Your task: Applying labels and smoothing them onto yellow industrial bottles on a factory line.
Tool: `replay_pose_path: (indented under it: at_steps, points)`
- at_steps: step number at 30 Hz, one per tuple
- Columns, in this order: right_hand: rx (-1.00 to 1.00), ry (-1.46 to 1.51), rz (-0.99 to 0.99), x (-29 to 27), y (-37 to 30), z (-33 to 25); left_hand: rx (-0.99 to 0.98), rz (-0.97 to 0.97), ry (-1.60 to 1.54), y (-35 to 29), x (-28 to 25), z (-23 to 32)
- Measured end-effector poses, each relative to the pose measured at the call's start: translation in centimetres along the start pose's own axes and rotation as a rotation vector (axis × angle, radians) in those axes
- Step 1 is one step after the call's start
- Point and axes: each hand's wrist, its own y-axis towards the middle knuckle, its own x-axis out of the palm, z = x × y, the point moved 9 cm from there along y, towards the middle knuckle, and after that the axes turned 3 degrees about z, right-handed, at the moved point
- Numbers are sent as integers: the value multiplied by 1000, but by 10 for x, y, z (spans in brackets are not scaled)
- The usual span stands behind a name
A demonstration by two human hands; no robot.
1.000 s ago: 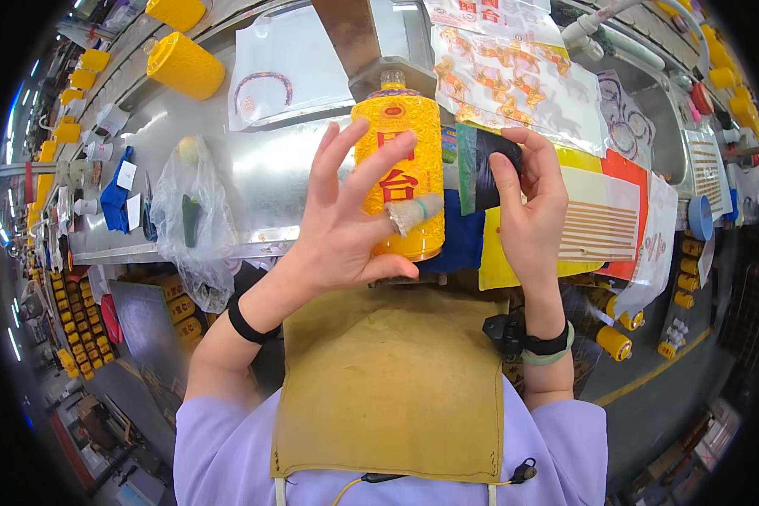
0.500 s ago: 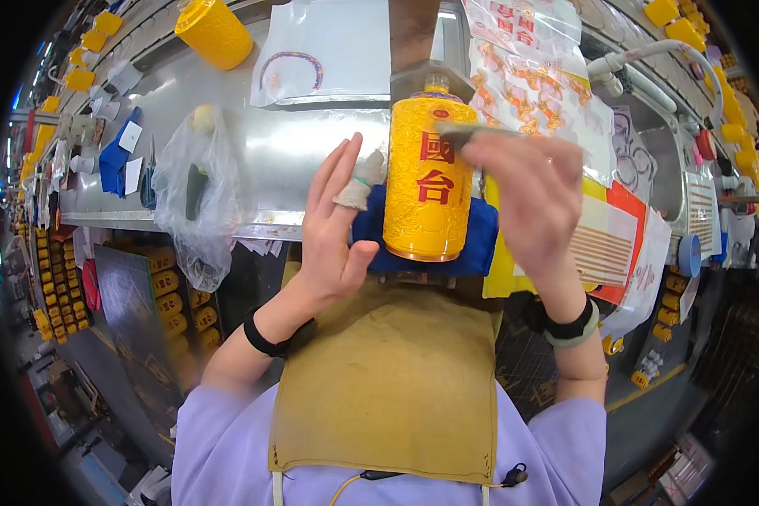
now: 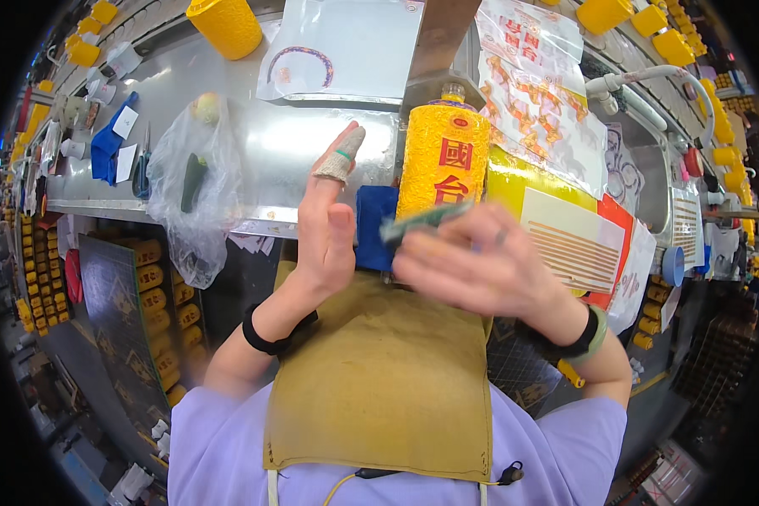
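Observation:
A yellow embossed bottle (image 3: 430, 156) with red characters and a clear neck lies on a blue cloth (image 3: 376, 228) in front of me, its neck pointing away. My right hand (image 3: 489, 261) is over its near end, closed on a flat dark green piece (image 3: 422, 221), blurred by motion; its exact kind is unclear. That hand hides the bottle's base. To the left of the bottle, my left hand (image 3: 325, 228) is raised, fingers stretched out and apart from it, holding nothing. A pale fabric finger sleeve (image 3: 339, 160) with a green band covers one of its fingers.
A clear plastic bag (image 3: 196, 185) hangs over the metal bench edge at left. Another yellow container (image 3: 223, 27) stands at the back. Decal sheets (image 3: 535, 101) and a sheet of gold strips (image 3: 573, 244) lie at right. White sheet (image 3: 346, 51) lies behind.
My right hand has swept nearer to me and left with the green piece, from the bottle's upper part to its base end. My left hand has turned more upright.

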Motion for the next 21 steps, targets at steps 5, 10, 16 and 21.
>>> replay_pose_path:
  at_steps: [5, 10, 16, 21]
  points:
    - [756, 216, 22, -2, -53, 64, -121, -71, -84, -9, 17, -8]
    - [1137, 610, 502, -9, -106, 105, 209, -145, 151, -18, 35, 25]
    - [1220, 774, 488, 39, -121, 95, 312, -183, 384, -23, 48, 35]
    - [1218, 771, 483, 43, -124, 96, 312, -188, 423, -24, 51, 36]
